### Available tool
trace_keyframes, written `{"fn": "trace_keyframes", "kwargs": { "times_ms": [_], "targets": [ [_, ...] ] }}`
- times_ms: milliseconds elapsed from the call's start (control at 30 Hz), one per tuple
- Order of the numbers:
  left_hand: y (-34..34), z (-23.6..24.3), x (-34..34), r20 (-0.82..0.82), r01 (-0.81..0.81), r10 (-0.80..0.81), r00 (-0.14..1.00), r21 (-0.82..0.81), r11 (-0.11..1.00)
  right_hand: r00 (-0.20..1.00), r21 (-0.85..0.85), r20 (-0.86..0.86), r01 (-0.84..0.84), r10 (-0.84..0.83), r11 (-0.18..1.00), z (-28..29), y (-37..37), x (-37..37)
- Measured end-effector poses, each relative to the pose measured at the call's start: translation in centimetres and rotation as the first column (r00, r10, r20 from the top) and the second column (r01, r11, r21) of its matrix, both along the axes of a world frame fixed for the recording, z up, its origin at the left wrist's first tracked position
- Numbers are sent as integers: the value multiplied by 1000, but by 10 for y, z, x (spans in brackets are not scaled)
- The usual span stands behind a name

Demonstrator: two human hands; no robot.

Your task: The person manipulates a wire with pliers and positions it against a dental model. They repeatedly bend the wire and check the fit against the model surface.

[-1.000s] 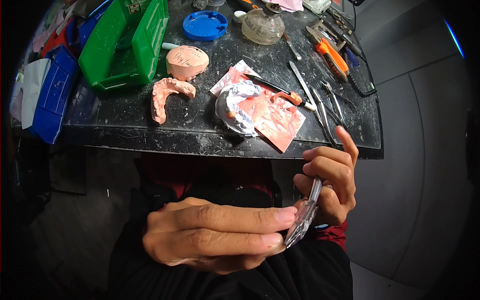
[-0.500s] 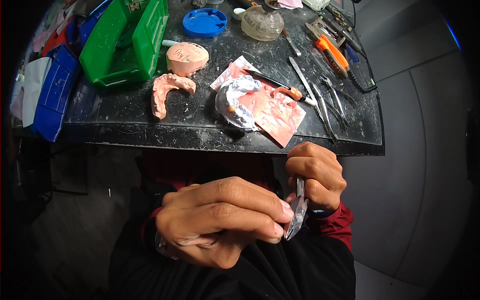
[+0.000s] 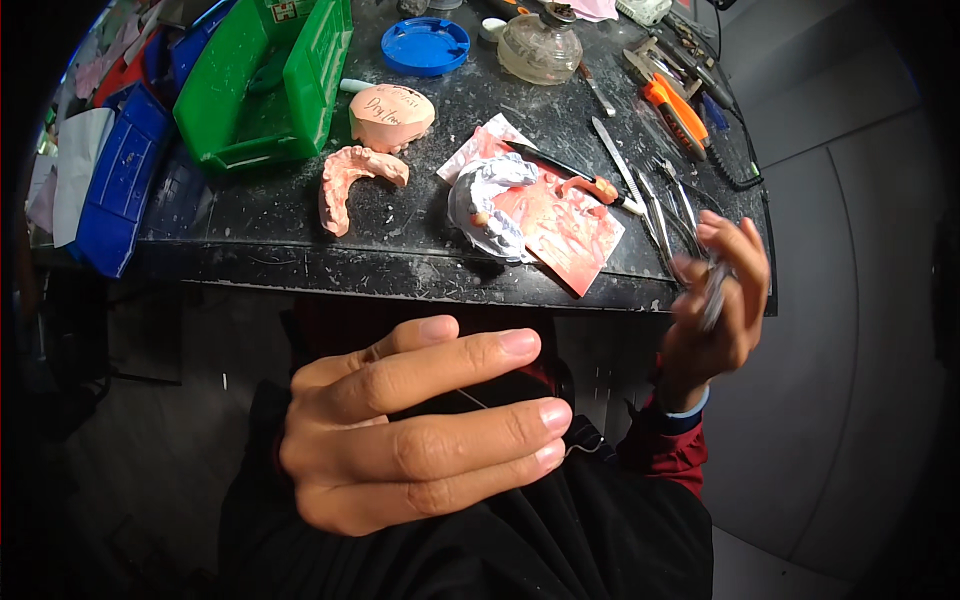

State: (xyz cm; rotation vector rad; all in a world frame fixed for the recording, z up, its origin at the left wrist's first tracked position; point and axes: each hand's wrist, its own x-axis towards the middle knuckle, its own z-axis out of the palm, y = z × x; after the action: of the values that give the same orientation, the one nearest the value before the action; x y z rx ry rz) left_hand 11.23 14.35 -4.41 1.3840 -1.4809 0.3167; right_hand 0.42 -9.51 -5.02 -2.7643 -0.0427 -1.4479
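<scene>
My left hand (image 3: 425,430) is over my lap, back up, with its upper fingers spread and its thumb hidden. A thin bent wire (image 3: 585,447) juts from its lower fingertips, and another stretch shows between the fingers. At the table's front right corner, my right hand (image 3: 725,300) is raised and motion-blurred, its fingers around grey metal pliers (image 3: 712,300). Ahead lies a white dental cast (image 3: 468,205) with one tooth-coloured piece on it, on a pink-smeared pad (image 3: 575,240). A dark-handled knife (image 3: 550,160) and a small pink-orange piece (image 3: 600,186) rest on the pad.
Left of the cast are a pink arch-shaped cast (image 3: 340,190) and a pink cast block (image 3: 392,118). Green (image 3: 315,90) and blue bins (image 3: 120,180) stand farther left. A blue lid (image 3: 425,45) and glass burner (image 3: 540,50) sit behind. Metal tools (image 3: 650,205) and an orange-handled cutter (image 3: 680,110) lie right.
My right hand has moved right and up with the pliers, away from my left hand. The left fingers have spread, and the thin wire has come into sight.
</scene>
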Motion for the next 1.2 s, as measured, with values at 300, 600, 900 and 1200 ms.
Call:
{"fn": "trace_keyframes", "kwargs": {
  "times_ms": [300, 600, 900, 1200],
  "targets": [
    [-4, 6, 4, 148, -109, 106, 983, 8, 994, 757, 181, -332, 637, -563, 749, -19, -107, -40],
    [-10, 9, 6, 168, -204, 185, 968, 103, 974, 876, 164, -240, 460, -417, 872, -25, -124, -35],
    [-20, 4, 5, 147, -261, 241, 959, 133, 956, 878, 200, -423, 332, -224, 922, -25, -46, -11],
    [-26, 7, 6, 154, -230, 218, 964, 67, 971, 877, 12, -285, 407, -387, 913, -27, -41, 0]
  ]
}}
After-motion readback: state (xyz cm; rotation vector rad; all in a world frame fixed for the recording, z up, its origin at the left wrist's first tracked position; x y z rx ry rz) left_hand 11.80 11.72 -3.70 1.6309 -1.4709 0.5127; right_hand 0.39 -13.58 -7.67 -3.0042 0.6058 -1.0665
